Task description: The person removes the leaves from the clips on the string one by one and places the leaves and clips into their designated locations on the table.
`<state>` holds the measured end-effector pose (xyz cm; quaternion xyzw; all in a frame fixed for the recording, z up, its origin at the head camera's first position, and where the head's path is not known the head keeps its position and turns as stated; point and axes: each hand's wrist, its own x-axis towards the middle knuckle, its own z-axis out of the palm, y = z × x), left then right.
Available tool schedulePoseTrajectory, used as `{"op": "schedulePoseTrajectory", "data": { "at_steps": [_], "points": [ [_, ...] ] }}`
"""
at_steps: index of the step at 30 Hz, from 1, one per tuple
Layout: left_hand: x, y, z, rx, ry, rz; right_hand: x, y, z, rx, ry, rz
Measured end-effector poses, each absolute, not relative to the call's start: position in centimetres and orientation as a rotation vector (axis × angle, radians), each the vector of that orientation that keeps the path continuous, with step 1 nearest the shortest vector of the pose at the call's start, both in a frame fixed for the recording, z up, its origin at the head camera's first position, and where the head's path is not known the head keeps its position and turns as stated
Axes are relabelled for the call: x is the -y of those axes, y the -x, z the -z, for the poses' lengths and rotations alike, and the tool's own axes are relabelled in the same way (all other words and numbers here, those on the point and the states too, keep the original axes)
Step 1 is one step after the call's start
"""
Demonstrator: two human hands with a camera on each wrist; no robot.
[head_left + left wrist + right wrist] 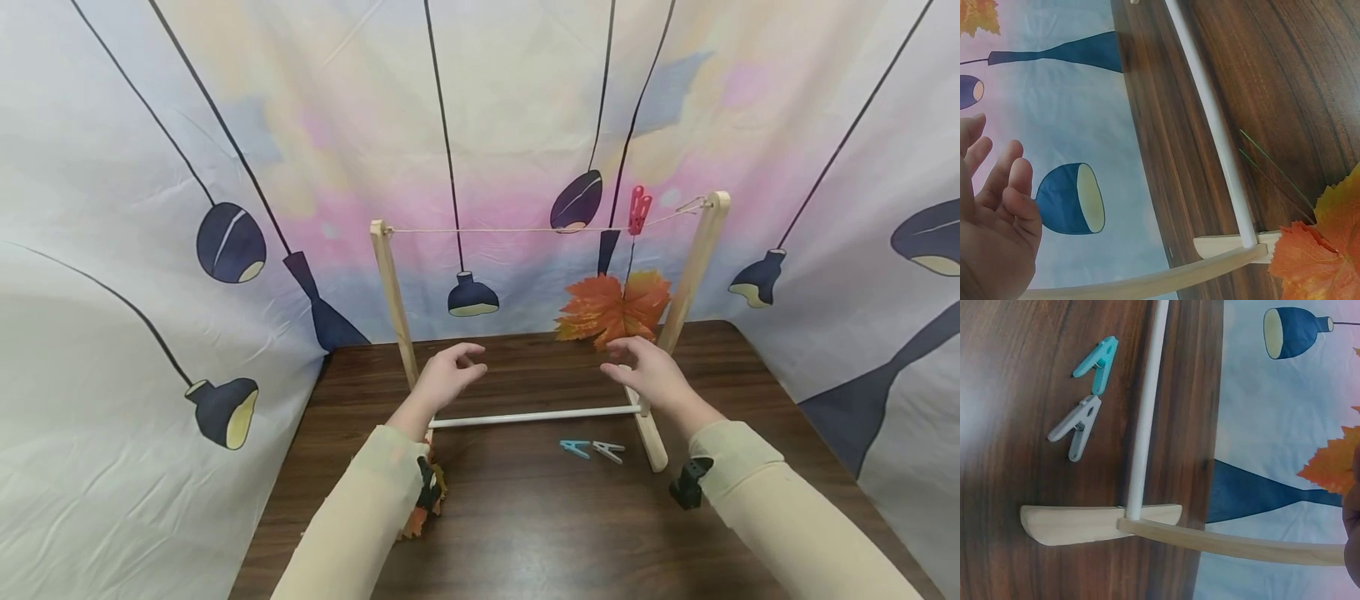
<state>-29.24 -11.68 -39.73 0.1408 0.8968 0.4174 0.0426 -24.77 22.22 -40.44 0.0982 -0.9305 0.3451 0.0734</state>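
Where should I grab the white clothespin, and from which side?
Probably pinch the white clothespin by its splayed legs with your right hand, coming from your right: it lies flat on the table, legs opening roughly that way, while its joined end sits close by the blue clothespin.

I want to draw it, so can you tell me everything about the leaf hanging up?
The hanging leaf is orange-red with yellowish patches, veins and jagged edges, and looks like fabric or plastic. Its thin, dark stem runs up to a red clothespin on the string, near a wooden post. The right hand is close; I can't tell whether it touches.
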Motion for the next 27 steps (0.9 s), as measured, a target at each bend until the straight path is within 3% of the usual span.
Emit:
{"op": "schedulePoseTrajectory", "data": {
  "at_steps": [27],
  "points": [
    [9.6, 29.7, 37.8, -2.727, -0.511, -1.333, -23.8, 25.1, 35.7, 2.669, -0.213, -1.215]
  ]
}}
